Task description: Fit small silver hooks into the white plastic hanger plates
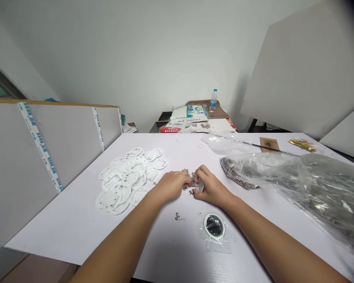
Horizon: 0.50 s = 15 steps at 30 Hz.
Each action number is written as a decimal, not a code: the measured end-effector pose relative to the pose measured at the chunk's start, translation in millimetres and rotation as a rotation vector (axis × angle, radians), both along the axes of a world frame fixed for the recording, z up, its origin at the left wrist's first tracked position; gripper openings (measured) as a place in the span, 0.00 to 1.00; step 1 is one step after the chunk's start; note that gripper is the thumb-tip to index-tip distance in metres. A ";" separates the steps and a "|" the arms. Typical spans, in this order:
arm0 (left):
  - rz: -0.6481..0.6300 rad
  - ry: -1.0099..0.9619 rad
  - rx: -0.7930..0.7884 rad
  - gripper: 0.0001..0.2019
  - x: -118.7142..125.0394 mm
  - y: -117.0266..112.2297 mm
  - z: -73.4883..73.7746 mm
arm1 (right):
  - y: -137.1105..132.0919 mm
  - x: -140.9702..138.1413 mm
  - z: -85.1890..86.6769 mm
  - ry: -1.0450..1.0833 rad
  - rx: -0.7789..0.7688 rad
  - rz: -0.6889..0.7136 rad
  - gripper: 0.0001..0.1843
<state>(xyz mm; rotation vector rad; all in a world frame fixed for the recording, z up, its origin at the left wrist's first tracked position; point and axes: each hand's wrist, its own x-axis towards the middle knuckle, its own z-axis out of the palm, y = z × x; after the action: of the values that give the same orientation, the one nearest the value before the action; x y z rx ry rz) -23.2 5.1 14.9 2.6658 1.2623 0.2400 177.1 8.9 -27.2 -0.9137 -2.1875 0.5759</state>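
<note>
My right hand is closed around the edge of a white round plastic piece, its thumb below and fingers above. My left hand meets it from the left, its fingers curled together at the piece; what they pinch is hidden. Small silver metal fittings lie just behind and around my fingertips. One loose fitting rests nearer to me. On the left spreads a heap of white round plastic pieces with slots in them. A round black disc with a white rim lies in a clear bag in front of my right hand.
Large clear plastic bags of metal parts cover the right side of the table. Behind them lie a brown card and a gold packet. A low partition borders the left. A water bottle stands at the back.
</note>
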 end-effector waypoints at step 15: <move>-0.020 0.022 0.054 0.09 1.8 3.7 -8.8 | 2.1 -2.7 -7.5 0.038 0.012 -0.027 0.17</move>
<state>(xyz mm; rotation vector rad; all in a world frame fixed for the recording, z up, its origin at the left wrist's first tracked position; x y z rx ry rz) -21.4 8.7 6.1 2.7323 1.2530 0.2461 174.4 11.1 -34.7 -0.9167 -2.1393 0.5619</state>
